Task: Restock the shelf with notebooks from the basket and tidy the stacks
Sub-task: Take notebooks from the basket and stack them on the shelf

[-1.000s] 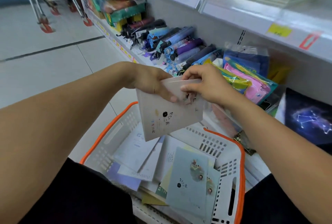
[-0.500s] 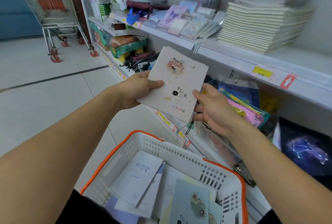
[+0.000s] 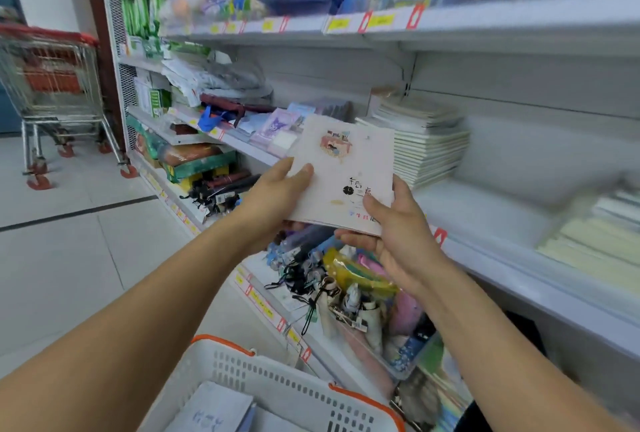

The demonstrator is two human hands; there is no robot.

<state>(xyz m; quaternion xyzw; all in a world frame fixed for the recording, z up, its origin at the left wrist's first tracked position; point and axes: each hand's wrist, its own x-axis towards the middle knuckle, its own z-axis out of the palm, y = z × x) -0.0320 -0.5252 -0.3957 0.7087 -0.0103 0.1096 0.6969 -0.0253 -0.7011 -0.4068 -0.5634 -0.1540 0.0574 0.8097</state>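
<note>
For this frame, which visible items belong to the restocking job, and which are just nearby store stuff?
Part of the job:
- notebook, held in the left hand and right hand
- basket with more notebooks inside
- stack of notebooks on the middle shelf

Just nearby:
- umbrellas on the lower shelf
- shopping cart in the aisle
- price tags

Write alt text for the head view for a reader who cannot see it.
Both hands, left hand and right hand, hold a white notebook up before a shop shelf bearing a notebook stack. A white basket with orange rim sits below; a trolley stands at far left.
</note>
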